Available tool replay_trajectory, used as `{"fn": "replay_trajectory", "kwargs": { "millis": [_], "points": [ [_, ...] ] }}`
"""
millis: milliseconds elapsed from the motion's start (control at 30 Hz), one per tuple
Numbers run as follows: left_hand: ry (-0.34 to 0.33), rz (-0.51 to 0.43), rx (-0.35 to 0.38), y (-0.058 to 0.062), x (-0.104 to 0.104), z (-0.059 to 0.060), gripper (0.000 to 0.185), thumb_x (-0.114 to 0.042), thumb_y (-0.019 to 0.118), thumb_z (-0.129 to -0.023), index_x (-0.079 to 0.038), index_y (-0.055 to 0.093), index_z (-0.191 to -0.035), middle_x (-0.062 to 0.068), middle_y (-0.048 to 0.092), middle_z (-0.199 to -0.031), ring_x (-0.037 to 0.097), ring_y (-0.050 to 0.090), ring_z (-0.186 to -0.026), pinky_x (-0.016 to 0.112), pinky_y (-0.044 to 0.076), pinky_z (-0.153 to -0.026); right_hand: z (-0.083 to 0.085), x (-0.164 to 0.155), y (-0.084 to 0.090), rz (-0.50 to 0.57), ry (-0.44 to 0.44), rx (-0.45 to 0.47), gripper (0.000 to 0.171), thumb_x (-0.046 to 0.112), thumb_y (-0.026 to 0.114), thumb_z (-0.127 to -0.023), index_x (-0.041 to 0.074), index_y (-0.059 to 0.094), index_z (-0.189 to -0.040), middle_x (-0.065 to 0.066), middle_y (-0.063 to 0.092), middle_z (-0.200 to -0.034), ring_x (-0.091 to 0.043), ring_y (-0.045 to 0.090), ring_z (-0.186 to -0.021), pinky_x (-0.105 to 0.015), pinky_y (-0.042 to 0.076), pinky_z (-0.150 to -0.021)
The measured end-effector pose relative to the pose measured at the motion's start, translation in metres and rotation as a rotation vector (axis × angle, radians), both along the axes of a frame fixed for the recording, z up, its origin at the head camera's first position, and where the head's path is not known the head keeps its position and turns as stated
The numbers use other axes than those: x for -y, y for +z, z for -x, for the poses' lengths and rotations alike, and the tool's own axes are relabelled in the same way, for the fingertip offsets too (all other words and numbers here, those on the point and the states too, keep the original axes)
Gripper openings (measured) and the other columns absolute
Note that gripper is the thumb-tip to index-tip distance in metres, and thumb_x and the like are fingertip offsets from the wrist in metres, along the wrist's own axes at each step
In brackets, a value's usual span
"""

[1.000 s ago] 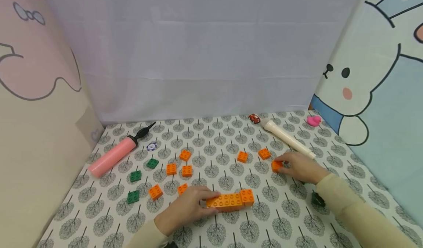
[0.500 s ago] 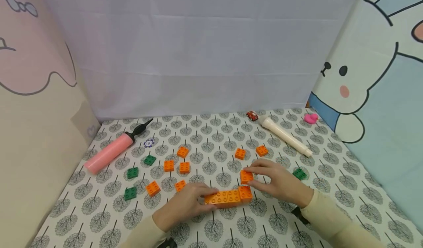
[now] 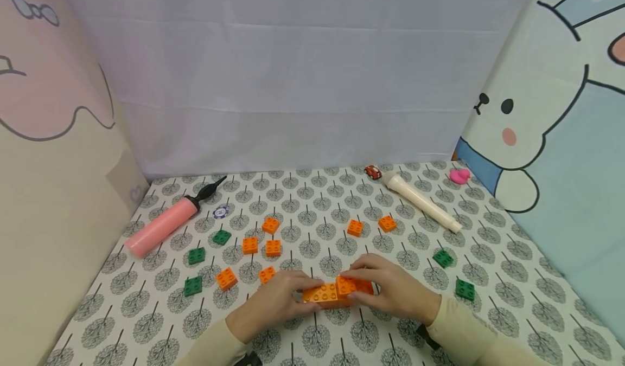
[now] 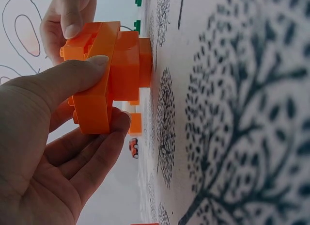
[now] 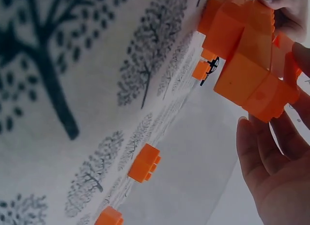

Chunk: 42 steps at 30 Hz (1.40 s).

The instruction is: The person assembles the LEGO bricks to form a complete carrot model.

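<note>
Low in the frame's centre, the left hand [image 3: 273, 306] grips an orange brick row [image 3: 324, 294] while the right hand [image 3: 395, 293] pinches an orange brick [image 3: 352, 284] onto it; uneven pressing could leave the brick crooked or split the row.

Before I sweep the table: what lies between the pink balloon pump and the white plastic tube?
In the head view, between pink balloon pump and white plastic tube: a poker chip and loose orange bricks.

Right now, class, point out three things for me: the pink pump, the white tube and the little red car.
pink pump [image 3: 161, 226], head view, middle of its pink barrel.
white tube [image 3: 420, 201], head view, midway along its shaft.
red car [image 3: 372, 171], head view, on its body.
</note>
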State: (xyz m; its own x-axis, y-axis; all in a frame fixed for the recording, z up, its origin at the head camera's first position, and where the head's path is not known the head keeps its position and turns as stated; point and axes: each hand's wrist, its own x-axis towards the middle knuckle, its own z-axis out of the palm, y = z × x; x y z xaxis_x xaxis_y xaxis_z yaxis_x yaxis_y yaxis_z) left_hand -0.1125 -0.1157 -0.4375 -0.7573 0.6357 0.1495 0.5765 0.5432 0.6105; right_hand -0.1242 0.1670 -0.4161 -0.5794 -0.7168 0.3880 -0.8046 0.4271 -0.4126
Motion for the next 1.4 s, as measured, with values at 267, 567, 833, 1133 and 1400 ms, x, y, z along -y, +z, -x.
{"fn": "replay_trajectory", "kwargs": {
  "millis": [267, 567, 833, 1133, 1400],
  "points": [
    [-0.003, 0.002, -0.002, -0.001, -0.001, -0.001, 0.045, -0.034, 0.077, -0.087, -0.013, 0.069, -0.127, -0.004, 0.072, -0.107, 0.002, 0.06, -0.089, 0.022, 0.053, -0.079, -0.003, 0.0, -0.006, 0.005, -0.017, 0.081, 0.038, 0.033, 0.072, -0.092, 0.018, 0.069, -0.126, 0.009, 0.06, -0.118, -0.005, 0.057, -0.102, -0.027, 0.055, -0.088],
    [0.006, 0.011, 0.012, 0.003, -0.002, 0.0, 0.044, -0.032, 0.077, -0.087, -0.013, 0.07, -0.126, -0.003, 0.072, -0.108, 0.003, 0.061, -0.09, 0.023, 0.054, -0.079, 0.0, 0.0, -0.007, 0.048, -0.007, 0.155, 0.035, 0.026, 0.076, -0.089, 0.018, 0.07, -0.123, 0.01, 0.061, -0.116, -0.007, 0.058, -0.103, -0.029, 0.055, -0.089],
    [0.013, 0.006, 0.019, 0.003, -0.001, 0.0, 0.045, -0.034, 0.078, -0.086, -0.014, 0.07, -0.126, -0.003, 0.072, -0.108, 0.003, 0.061, -0.09, 0.024, 0.054, -0.079, 0.003, 0.003, -0.005, 0.035, -0.011, 0.218, 0.033, 0.03, 0.076, -0.089, 0.02, 0.071, -0.12, 0.013, 0.061, -0.113, -0.005, 0.058, -0.101, -0.03, 0.055, -0.09],
    [0.017, 0.007, 0.024, 0.004, 0.0, 0.0, 0.045, -0.033, 0.078, -0.086, -0.013, 0.07, -0.126, -0.003, 0.072, -0.109, 0.003, 0.061, -0.092, 0.025, 0.054, -0.081, -0.001, 0.003, -0.002, -0.022, -0.061, 0.262, 0.038, 0.034, 0.074, -0.09, 0.022, 0.068, -0.126, 0.013, 0.061, -0.116, -0.005, 0.058, -0.102, -0.031, 0.055, -0.09],
    [0.033, 0.066, 0.035, 0.005, -0.002, -0.002, 0.048, -0.037, 0.076, -0.087, -0.016, 0.067, -0.129, -0.002, 0.07, -0.119, 0.01, 0.064, -0.105, 0.033, 0.053, -0.095, -0.001, -0.015, 0.002, -0.106, -0.076, 0.306, 0.048, 0.037, 0.071, -0.092, 0.018, 0.063, -0.135, 0.014, 0.061, -0.121, -0.005, 0.059, -0.105, -0.034, 0.054, -0.092]
  ]
}}
